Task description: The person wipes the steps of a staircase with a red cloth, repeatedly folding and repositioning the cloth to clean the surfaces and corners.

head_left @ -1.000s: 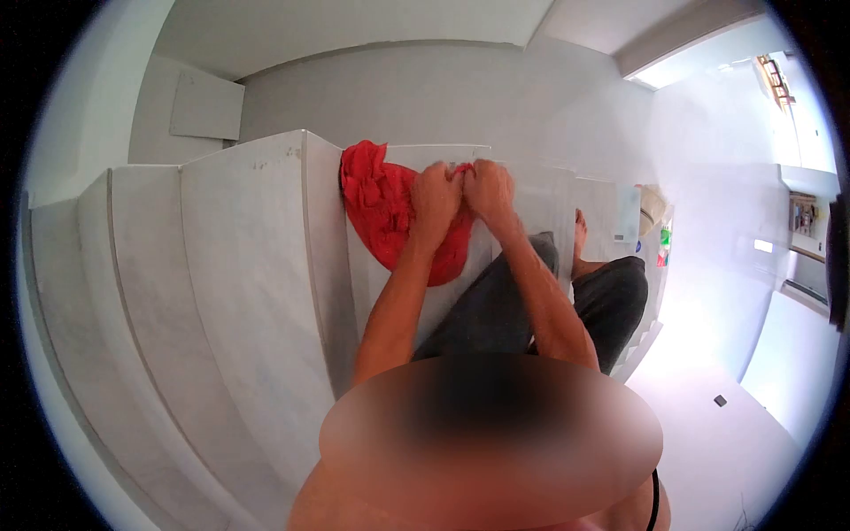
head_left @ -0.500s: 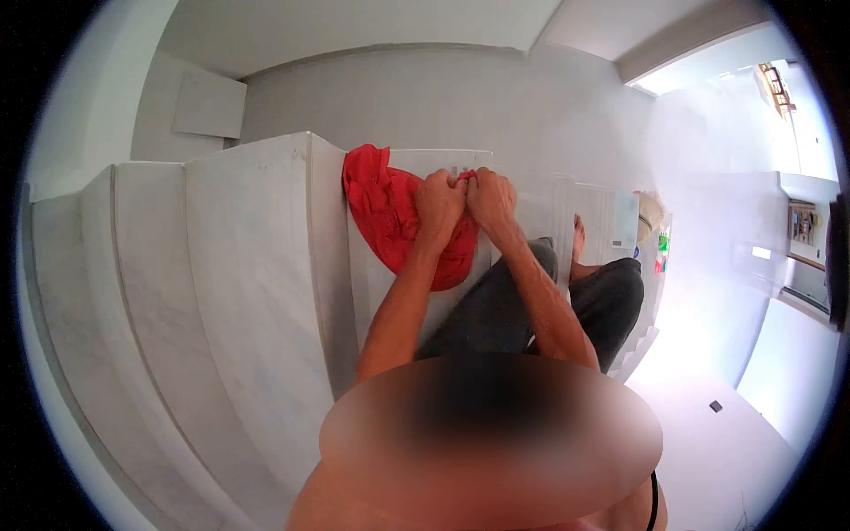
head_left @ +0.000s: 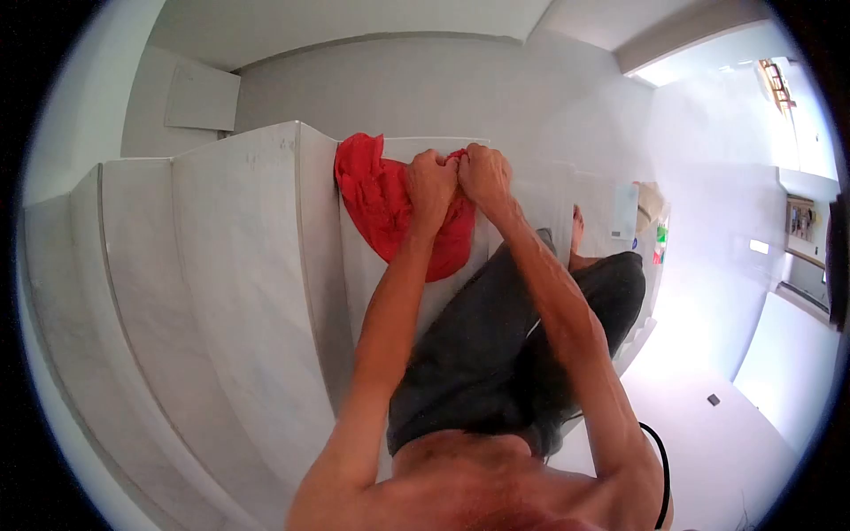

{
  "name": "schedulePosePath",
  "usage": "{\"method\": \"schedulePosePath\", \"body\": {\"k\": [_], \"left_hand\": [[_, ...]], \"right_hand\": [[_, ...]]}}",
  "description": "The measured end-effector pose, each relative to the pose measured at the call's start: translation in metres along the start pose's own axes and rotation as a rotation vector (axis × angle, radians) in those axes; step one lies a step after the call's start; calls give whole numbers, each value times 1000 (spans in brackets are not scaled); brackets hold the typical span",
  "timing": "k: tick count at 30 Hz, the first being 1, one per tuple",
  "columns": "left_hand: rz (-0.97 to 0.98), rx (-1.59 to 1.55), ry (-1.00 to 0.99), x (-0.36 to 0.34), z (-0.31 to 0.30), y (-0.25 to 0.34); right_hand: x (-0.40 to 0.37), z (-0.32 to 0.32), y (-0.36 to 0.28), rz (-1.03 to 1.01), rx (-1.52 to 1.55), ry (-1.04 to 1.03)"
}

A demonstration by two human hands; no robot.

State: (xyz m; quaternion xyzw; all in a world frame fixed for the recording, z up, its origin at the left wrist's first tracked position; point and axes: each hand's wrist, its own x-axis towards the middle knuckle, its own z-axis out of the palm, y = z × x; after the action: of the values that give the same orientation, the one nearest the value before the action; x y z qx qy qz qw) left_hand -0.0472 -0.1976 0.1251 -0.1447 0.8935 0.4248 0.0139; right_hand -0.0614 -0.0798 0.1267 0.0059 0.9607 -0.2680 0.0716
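A crumpled red cloth (head_left: 367,190) lies bunched on the pale stair step beside my legs, its lower part hanging loosely in rounded folds. My left hand (head_left: 431,188) is closed on its upper right edge, fingers curled. Close against it, my right hand (head_left: 485,174) pinches the same edge. Between the two sets of fingertips a short, gathered bit of the red fabric shows. The fingers hide exactly how the cloth is folded there.
Pale marble stair steps (head_left: 235,283) rise on the left. A white panel (head_left: 202,96) stands at the far left wall. Right of my bare foot are a pale flat sheet (head_left: 625,212), a beige bag (head_left: 652,203) and a green-and-red packet (head_left: 660,243). A small dark object (head_left: 713,400) lies farther right.
The camera view has tilted slightly, so more of my lap and torso shows. Both hands keep their grip on the cloth's edge, with only a small shift of the fingers.
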Motion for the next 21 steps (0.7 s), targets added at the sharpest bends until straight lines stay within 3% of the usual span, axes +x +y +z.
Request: {"method": "schedulePosePath", "body": {"k": [5,12,14,17,21], "left_hand": [[-66,12,-78,-17,-7,2],[-15,68,10,-2,0,2],[-7,128,-5,-3,6,-5],[-111,-3,-62,-17,-7,7],[-35,-42,-5,3,-1,3]], "right_hand": [[-17,-1,-4,26,-17,-11],[6,-19,-11,-9,-30,-95],[-12,-6,-5,23,-29,-33],[-16,3,-6,48,-15,-5],[2,-2,-5,23,-68,-35]]}}
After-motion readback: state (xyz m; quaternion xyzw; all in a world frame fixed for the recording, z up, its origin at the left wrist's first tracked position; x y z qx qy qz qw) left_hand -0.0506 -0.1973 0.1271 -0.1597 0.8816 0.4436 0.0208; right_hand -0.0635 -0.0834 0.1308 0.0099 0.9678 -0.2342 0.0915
